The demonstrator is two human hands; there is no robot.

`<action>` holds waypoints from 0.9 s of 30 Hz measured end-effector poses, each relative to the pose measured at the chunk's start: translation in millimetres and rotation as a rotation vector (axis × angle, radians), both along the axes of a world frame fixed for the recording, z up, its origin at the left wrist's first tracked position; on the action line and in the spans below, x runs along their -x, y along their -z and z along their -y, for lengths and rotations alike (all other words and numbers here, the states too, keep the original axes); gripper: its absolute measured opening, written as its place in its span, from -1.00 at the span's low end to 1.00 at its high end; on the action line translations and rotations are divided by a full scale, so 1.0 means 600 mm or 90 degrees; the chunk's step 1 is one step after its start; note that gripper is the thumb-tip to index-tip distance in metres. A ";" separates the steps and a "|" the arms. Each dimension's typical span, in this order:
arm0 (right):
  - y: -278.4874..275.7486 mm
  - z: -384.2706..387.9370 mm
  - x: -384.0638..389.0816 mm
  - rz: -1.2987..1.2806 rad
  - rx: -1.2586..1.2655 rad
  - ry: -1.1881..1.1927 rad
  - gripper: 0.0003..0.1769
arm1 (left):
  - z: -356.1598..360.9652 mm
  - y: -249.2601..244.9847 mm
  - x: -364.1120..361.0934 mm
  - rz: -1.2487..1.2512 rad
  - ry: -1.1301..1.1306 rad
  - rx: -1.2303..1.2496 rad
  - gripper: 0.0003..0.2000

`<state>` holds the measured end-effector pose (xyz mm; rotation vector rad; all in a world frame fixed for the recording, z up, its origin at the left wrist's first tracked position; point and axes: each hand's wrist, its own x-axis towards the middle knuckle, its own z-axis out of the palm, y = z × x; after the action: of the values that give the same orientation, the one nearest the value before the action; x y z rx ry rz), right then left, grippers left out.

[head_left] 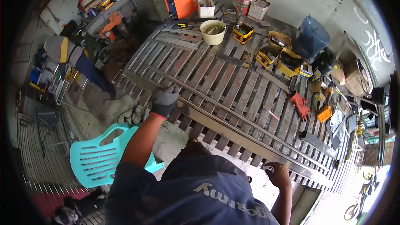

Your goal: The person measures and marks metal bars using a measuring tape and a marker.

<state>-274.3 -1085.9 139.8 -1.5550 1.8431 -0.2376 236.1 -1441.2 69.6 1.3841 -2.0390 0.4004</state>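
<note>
My left hand (pixel 164 100), in a grey glove with a red cuff, is closed over a long flat metal bar (pixel 225 121) near the left part of the slatted bench; its fingertips are hidden. The bar lies along the bench's front edge and runs off to the right. Close to its right part is my bare right hand (pixel 279 176), fingers loosely curled, with a gap between thumb and forefinger and nothing seen in it. Just behind the bar lies a thin metal tube (pixel 237 118), roughly parallel to it.
Farther back on the slatted bench (pixel 221 79) stand a cream bucket (pixel 213 33), yellow containers (pixel 290 61), an orange machine (pixel 187 1) and a blue bucket (pixel 312 37). Red gloves (pixel 300 106) lie at right. A turquoise chair (pixel 98 156) is at left; another person (pixel 79 58) bends beyond.
</note>
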 end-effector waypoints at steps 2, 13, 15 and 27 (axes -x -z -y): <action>0.003 0.018 -0.058 0.005 -0.041 0.111 -0.56 | 0.134 -0.011 -0.007 0.016 0.037 -0.017 -0.74; 0.096 -0.188 -0.243 -0.082 -0.325 0.423 -0.36 | 0.759 -0.029 0.303 0.086 0.192 -0.363 0.06; 0.155 -0.307 -0.288 -0.043 -0.380 0.537 -0.32 | 0.835 -0.022 0.364 0.108 0.194 -0.311 -0.01; 0.040 -0.317 -0.556 0.154 -0.531 0.917 -0.35 | 1.035 0.069 0.531 0.468 0.231 -0.318 -0.61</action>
<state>59.2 -895.6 115.8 0.4742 2.0902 -0.2132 -82.3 -2062.4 28.2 1.1808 -3.0992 0.2639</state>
